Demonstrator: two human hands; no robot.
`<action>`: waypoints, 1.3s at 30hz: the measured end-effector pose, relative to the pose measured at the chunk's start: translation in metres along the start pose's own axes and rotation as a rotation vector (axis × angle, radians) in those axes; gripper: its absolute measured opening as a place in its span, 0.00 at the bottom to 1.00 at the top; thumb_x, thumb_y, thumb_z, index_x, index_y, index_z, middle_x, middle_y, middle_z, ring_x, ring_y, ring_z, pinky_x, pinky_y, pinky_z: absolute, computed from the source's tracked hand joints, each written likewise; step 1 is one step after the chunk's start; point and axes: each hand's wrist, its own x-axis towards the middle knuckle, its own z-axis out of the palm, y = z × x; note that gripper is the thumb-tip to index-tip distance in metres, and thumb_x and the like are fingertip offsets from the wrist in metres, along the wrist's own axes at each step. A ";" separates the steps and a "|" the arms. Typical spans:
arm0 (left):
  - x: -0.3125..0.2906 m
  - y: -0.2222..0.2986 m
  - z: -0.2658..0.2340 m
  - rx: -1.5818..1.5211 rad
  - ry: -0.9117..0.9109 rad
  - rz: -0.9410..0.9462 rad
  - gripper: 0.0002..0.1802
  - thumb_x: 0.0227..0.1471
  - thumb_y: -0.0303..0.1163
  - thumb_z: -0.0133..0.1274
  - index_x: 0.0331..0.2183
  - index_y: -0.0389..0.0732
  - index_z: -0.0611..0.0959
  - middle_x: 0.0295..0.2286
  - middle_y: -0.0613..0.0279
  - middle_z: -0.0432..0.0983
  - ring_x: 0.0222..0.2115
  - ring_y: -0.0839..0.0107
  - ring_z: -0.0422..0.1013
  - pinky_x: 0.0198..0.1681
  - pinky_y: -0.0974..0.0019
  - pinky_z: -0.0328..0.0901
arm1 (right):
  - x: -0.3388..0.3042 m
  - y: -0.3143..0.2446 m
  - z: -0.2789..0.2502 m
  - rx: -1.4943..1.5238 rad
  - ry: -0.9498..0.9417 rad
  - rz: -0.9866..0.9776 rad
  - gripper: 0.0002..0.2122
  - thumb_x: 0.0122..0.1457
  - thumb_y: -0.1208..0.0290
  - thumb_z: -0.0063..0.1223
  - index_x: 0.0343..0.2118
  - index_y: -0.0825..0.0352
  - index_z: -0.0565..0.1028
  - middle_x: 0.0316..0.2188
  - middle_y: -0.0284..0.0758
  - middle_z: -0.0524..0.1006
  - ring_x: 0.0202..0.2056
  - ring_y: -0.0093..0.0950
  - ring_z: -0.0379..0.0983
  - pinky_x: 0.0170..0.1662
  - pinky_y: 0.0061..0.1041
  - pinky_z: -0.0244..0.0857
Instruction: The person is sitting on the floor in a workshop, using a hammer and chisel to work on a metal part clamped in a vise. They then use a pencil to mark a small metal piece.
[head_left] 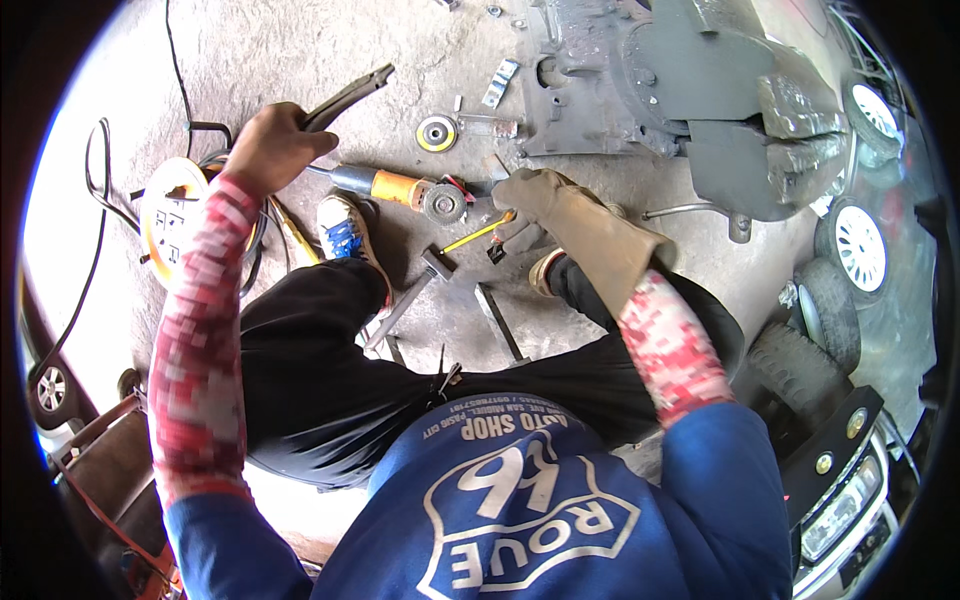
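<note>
My bare left hand (pixel 275 147) is closed round the handles of a long metal pliers-like tool (pixel 348 97), whose jaws point up and to the right. A tan leather work glove covers my right hand (pixel 535 197), its fingers curled together; what they hold, if anything, is hidden. Just under the glove lies the orange end of a thin yellow stick (pixel 475 236). An orange angle grinder (pixel 395 187) with a round disc rests on the floor between my hands. Below it is a hammer (pixel 437 263), its grey handle slanting toward my left leg.
A yellow-rimmed disc (pixel 436 133) lies beyond the grinder. Dark vehicle panels (pixel 700 90) spread over the far right floor. A cable reel (pixel 165 215) with loose black cable is at left. Wheels (pixel 862 245) and a car front (pixel 840 520) line the right side.
</note>
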 end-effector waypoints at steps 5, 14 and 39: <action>0.079 -0.018 0.046 0.205 -0.144 -0.141 0.29 0.39 0.49 0.62 0.39 0.35 0.85 0.37 0.44 0.81 0.43 0.53 0.78 0.47 0.57 0.71 | -0.069 -0.002 -0.088 0.568 -0.182 0.314 0.10 0.54 0.65 0.54 0.37 0.58 0.80 0.33 0.34 0.81 0.41 0.36 0.79 0.41 0.34 0.73; 0.129 -0.064 0.132 0.261 -0.097 -0.252 0.32 0.36 0.51 0.66 0.42 0.42 0.83 0.41 0.49 0.81 0.44 0.55 0.77 0.48 0.56 0.70 | -0.081 0.042 -0.158 1.105 -0.431 0.904 0.18 0.55 0.53 0.47 0.42 0.54 0.81 0.43 0.39 0.80 0.48 0.40 0.76 0.50 0.39 0.69; 0.131 -0.004 0.206 0.074 -0.144 0.078 0.28 0.45 0.56 0.58 0.38 0.42 0.86 0.41 0.48 0.81 0.43 0.55 0.78 0.45 0.55 0.72 | -0.113 0.057 -0.196 1.150 -0.818 0.384 0.21 0.62 0.52 0.41 0.36 0.64 0.82 0.29 0.41 0.82 0.33 0.37 0.81 0.38 0.37 0.74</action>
